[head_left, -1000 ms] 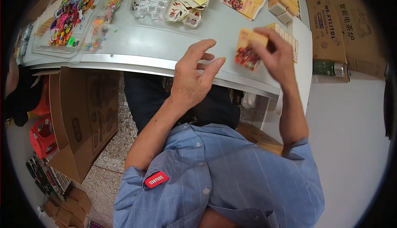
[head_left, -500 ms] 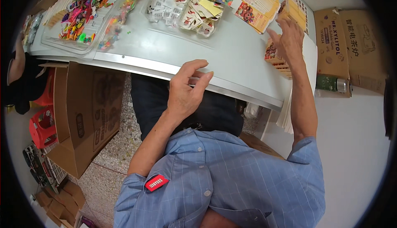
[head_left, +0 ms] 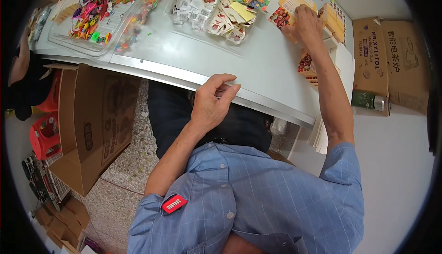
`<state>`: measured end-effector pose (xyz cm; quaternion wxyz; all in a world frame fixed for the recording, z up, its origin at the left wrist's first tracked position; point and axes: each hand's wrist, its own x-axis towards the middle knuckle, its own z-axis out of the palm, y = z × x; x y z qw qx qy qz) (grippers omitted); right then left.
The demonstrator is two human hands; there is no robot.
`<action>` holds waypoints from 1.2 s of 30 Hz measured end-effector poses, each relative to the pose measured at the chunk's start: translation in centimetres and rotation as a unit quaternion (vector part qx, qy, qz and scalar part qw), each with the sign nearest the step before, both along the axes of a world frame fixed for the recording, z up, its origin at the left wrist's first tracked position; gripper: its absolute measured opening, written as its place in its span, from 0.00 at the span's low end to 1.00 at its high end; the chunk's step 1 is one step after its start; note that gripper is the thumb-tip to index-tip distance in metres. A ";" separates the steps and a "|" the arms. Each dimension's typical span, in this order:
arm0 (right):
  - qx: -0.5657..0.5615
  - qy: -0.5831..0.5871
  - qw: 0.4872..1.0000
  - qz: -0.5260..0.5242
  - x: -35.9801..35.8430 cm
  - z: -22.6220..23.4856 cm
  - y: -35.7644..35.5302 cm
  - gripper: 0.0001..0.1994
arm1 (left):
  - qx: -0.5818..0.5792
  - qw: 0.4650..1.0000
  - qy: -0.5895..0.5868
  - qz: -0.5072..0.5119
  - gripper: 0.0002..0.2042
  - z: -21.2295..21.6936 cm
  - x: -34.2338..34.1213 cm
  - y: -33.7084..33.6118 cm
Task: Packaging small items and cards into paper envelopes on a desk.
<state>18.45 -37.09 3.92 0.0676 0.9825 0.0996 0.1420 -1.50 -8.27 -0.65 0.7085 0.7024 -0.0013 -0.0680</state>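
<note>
Two bare hands are seen from above at a grey desk (head_left: 184,53). The left hand (head_left: 212,103) is rested at the near metal edge of the desk, its fingers curled loosely together with nothing between them; the grip is empty. The right hand (head_left: 307,24) is stretched to the far right part of the desk and is laid on an orange card (head_left: 294,0) printed with small pictures. The fingers are bent down onto the card, but whether it is pinched or only touched cannot be told. A stack of yellow cards (head_left: 332,19) is seen just beside that hand, on its right, and another picture card (head_left: 305,64) lies under the forearm near the desk's right edge.

Further left, a heap of small paper stickers (head_left: 230,17) is spread in a clear plastic tray (head_left: 177,17), and bright plastic trinkets (head_left: 94,7) are held in another clear tray (head_left: 60,40) at the far left. A brown cardboard box (head_left: 386,56) is set on the floor to the right of the desk, and an open cardboard box (head_left: 96,120) stands below the desk on the left. A blue checked shirt (head_left: 258,203) is worn.
</note>
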 end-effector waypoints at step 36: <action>0.681 0.368 0.632 -0.037 -25.2 -1.6 14.2 0.17 | -0.194 0.969 -0.001 0.152 0.30 -0.5 -4.9 1.5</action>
